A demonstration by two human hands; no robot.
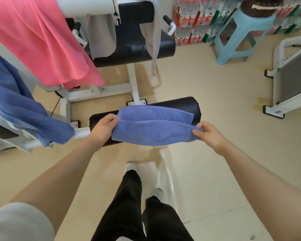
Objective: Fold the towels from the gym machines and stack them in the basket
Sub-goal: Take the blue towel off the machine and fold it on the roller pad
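Two hands held one towel between them, and I judged the job barely begun. On the far left a blue towel hung over a white machine bar, and above it a large pink towel draped from the frame; both looked unfolded. My left hand pinched the left end of the small periwinkle terry towel, fingers curled round its edge. That towel was folded over once and stretched above the black padded roller of the machine, sagging slightly in the middle. My right hand pinched the right end between thumb and fingertips. Further back, two grey towels hung over the black upholstered seat, also waiting. I could see no basket anywhere, so nothing looked stacked yet; at least four towels remained after this one.

Underfoot lay a pale beige glossy floor. At the right stood a turquoise plastic stool before stacked bottled water packs, and a white-framed machine at the edge.
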